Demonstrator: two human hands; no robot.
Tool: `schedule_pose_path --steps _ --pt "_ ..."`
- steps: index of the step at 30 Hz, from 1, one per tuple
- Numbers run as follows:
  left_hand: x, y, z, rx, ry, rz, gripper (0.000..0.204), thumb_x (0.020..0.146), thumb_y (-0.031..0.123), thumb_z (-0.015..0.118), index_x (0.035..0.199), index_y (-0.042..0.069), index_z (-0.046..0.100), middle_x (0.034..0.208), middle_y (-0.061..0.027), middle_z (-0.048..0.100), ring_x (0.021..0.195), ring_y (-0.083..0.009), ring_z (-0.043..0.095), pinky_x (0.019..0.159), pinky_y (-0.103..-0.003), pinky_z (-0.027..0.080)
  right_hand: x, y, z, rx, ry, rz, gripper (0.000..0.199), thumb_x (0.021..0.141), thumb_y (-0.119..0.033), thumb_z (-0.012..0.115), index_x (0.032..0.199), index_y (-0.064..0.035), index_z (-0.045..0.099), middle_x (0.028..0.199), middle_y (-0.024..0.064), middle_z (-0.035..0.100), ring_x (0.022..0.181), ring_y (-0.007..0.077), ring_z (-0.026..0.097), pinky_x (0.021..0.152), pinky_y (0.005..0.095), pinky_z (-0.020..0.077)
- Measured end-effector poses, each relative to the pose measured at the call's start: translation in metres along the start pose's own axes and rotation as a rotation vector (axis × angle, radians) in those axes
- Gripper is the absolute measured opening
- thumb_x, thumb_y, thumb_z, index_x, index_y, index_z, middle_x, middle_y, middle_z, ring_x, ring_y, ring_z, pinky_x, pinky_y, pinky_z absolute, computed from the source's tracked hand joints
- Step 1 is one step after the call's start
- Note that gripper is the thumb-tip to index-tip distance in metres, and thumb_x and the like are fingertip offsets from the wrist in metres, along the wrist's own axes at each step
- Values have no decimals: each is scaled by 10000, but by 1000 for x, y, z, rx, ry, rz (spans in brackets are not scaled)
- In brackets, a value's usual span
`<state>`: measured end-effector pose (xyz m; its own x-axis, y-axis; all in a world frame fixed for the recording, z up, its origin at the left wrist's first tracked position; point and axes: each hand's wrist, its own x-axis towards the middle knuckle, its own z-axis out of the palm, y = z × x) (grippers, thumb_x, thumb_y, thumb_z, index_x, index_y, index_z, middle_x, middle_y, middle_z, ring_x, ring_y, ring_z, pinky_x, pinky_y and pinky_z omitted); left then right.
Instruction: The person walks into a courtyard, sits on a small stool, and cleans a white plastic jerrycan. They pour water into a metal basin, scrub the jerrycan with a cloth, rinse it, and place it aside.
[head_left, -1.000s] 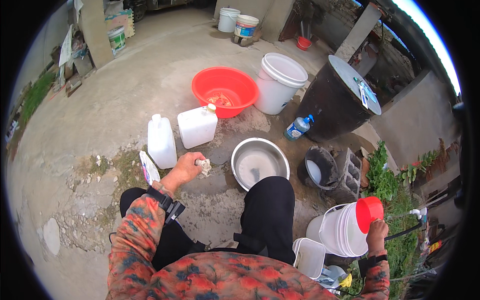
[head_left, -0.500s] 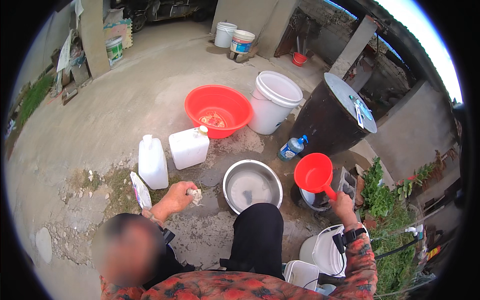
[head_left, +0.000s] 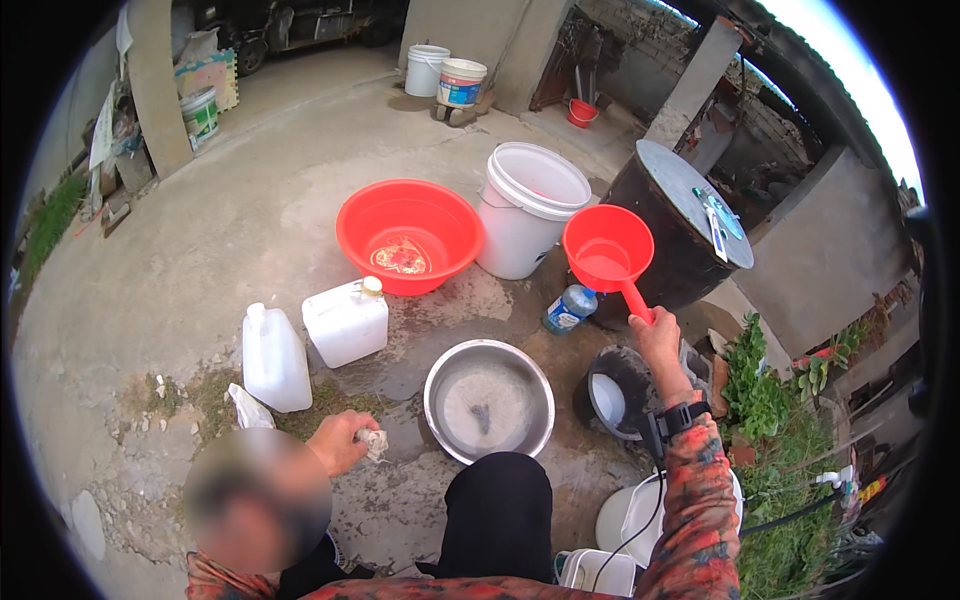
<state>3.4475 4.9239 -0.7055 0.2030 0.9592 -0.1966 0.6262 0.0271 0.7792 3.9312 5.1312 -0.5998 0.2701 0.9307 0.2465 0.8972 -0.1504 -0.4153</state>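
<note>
My right hand (head_left: pixel 660 345) grips the handle of a red water dipper (head_left: pixel 607 230), with what looks like water lying in its bowl. It hangs in the air in front of the dark drum, above a blue soap bottle (head_left: pixel 568 310). In my closed left hand (head_left: pixel 338 443) is a crumpled whitish scrubber (head_left: pixel 375 446), partly covered by my fingers; its exact kind is unclear. Between my hands, by my knee, a steel basin (head_left: pixel 545 405) stands on the wet ground with a dark grey patch at its bottom.
Beyond the steel basin stand a red plastic basin (head_left: pixel 352 225), a white bucket (head_left: pixel 515 240) and a dark drum (head_left: pixel 640 265). Two white jugs (head_left: pixel 275 365) are at left. A black bucket (head_left: pixel 590 400) of pale liquid and white buckets (head_left: pixel 625 515) sit at right, beside plants (head_left: pixel 750 375).
My right hand has carried the dipper forward and slightly left, away from above the black bucket. The left hand still holds the whitish scrubber, and the whole view has shifted a little.
</note>
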Motion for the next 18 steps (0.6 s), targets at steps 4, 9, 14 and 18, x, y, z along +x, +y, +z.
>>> schedule_pose_path --steps 4,9,14,18 --pt "7 0 3 30 -20 5 298 742 28 652 1037 75 656 899 -166 607 806 -321 618 730 -410 497 30 -2 4 83 193 9 363 800 -304 706 977 7 650 883 226 693 881 408 668 800 471 509" --pt "13 -2 8 32 -38 -6 289 742 34 651 1028 74 655 909 -175 611 851 -343 617 753 -421 496 73 -3 -5 31 427 -129 293 881 -262 562 998 -2 632 806 202 670 736 352 659 706 453 515" --pt "19 -8 8 57 -76 65 292 746 34 642 1037 56 641 968 -186 617 924 -365 607 808 -433 493 114 -6 -28 -238 577 -202 368 887 -222 585 1188 -28 502 1051 234 596 953 423 617 809 508 503" --pt "23 -9 7 54 -99 46 290 755 48 629 1045 48 633 1018 -196 615 947 -381 602 822 -434 496 148 0 -39 -539 664 -252 398 866 -125 615 1221 -22 468 1021 166 541 922 353 610 728 432 540"
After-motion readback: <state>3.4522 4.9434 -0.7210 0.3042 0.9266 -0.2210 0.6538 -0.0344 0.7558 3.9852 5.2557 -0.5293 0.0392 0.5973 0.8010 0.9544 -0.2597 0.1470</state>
